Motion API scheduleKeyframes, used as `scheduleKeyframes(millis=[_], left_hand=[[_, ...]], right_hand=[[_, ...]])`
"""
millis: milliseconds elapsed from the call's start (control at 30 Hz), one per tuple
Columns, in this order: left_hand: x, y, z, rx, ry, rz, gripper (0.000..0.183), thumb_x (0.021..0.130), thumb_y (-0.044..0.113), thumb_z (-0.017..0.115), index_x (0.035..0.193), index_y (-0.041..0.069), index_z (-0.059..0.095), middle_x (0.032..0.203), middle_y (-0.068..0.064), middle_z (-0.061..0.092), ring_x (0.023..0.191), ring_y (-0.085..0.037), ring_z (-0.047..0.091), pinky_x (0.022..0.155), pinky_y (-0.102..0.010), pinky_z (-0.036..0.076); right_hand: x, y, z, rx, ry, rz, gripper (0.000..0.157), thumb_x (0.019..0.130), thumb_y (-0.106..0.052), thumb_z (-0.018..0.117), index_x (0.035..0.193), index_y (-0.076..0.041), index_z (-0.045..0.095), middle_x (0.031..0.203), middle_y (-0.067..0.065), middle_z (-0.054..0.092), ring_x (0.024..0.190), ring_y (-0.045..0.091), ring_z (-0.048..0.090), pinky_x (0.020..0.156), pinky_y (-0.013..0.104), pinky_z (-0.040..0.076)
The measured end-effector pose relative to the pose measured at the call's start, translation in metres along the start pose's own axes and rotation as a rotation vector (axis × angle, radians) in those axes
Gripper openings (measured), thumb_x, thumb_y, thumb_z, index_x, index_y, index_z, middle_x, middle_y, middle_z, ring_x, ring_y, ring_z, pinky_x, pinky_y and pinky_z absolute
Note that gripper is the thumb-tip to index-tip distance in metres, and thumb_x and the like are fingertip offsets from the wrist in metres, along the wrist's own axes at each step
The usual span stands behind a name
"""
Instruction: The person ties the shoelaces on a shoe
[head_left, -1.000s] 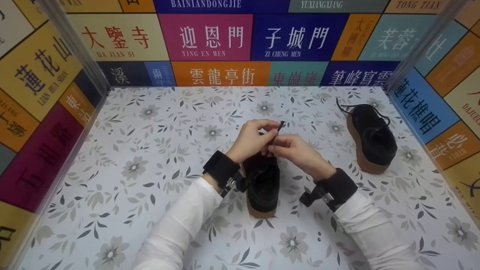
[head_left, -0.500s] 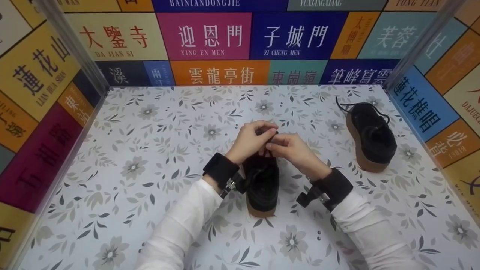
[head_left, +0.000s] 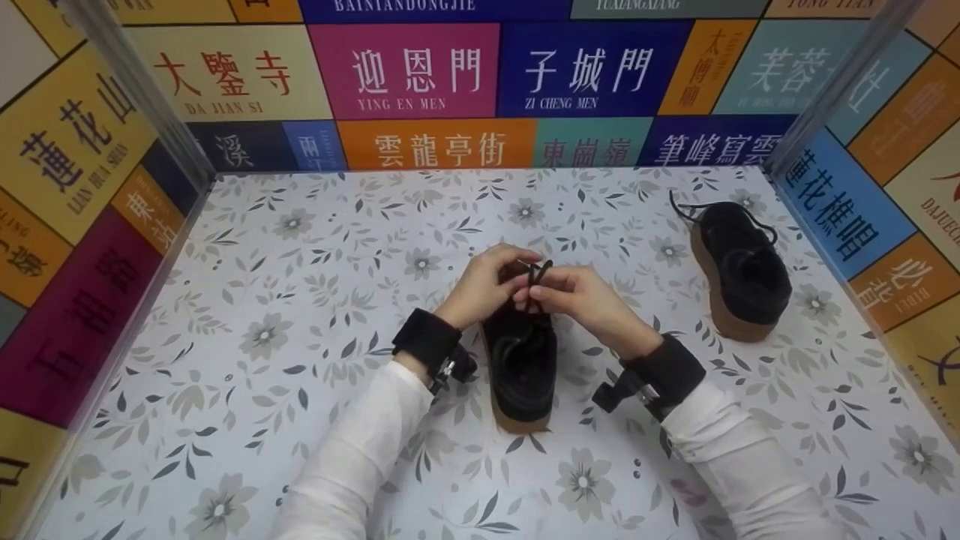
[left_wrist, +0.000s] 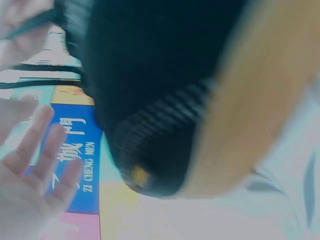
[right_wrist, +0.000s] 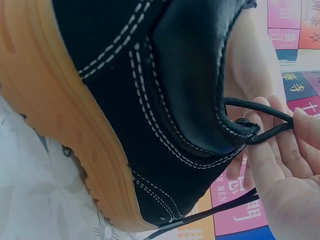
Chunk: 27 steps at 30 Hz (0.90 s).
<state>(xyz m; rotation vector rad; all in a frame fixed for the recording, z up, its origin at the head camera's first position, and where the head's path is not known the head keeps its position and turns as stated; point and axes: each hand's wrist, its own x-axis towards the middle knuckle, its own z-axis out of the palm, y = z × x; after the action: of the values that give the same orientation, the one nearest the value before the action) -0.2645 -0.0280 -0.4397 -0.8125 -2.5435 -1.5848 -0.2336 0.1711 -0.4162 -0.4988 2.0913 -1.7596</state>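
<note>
A black lace-up shoe [head_left: 525,375] with a tan sole stands upright, toe away from me, between my forearms. Over its front my left hand [head_left: 486,283] pinches the dark shoelace [head_left: 537,279] between thumb and index finger. In the left wrist view that hand's [left_wrist: 35,185] other fingers spread beside the shoe's toe [left_wrist: 150,150]; its grip is out of frame. From the right, my right hand [head_left: 581,296] pinches the lace too. The right wrist view shows its thumb [right_wrist: 306,125] pressing a lace loop [right_wrist: 260,106] against the fingers, beside the shoe's opening.
A second black shoe [head_left: 742,270] with loose laces stands on the right side of the flower-patterned table surface [head_left: 337,300]. Printed panels [head_left: 420,71] wall the back and both sides. Black straps with small cameras [head_left: 431,341] circle both wrists.
The lace end that stuck up past the left fingers has gone down; crossed lace strands now show between the hands. The left hand has shifted slightly left. Both shoes stay put.
</note>
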Motion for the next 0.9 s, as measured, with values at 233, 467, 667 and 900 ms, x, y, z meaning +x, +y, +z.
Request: scheduleKeyframes(millis=[233,467,667,900], left_hand=[[0.002,-0.010,0.008,0.028,0.070,0.107,0.026,0.095,-0.007,0.071,0.119,-0.002,0.077,0.122,-0.020,0.074,0.119,-0.034,0.070,0.108,-0.044,0.056],[0.003,-0.010,0.011,0.009,0.126,0.112,0.026,0.091,-0.010,0.072,0.114,-0.002,0.079,0.116,-0.018,0.077,0.113,-0.032,0.073,0.105,-0.041,0.058],[0.005,-0.011,0.015,0.006,0.124,0.143,0.030,0.087,-0.014,0.067,0.113,-0.005,0.078,0.113,-0.021,0.079,0.109,-0.035,0.075,0.101,-0.041,0.061],[0.003,-0.009,0.008,0.076,0.210,0.148,0.017,0.094,-0.005,0.071,0.109,-0.003,0.079,0.108,-0.019,0.080,0.104,-0.033,0.076,0.093,-0.047,0.062]], right_hand=[[-0.001,0.000,0.000,0.003,0.011,-0.003,0.032,0.107,-0.007,0.061,0.132,0.012,0.068,0.096,-0.012,0.080,0.094,0.005,0.073,0.084,0.018,0.058],[0.000,0.002,0.000,0.014,0.008,-0.005,0.032,0.107,-0.007,0.061,0.132,0.011,0.068,0.097,-0.011,0.080,0.095,0.006,0.073,0.084,0.018,0.058],[0.001,0.003,-0.001,0.025,0.006,-0.005,0.031,0.107,-0.008,0.061,0.132,0.009,0.069,0.098,-0.010,0.080,0.095,0.005,0.073,0.085,0.018,0.058],[0.000,0.001,0.000,0.051,0.016,0.018,0.034,0.107,-0.006,0.060,0.136,0.012,0.065,0.098,-0.011,0.080,0.096,0.006,0.074,0.088,0.019,0.059]])
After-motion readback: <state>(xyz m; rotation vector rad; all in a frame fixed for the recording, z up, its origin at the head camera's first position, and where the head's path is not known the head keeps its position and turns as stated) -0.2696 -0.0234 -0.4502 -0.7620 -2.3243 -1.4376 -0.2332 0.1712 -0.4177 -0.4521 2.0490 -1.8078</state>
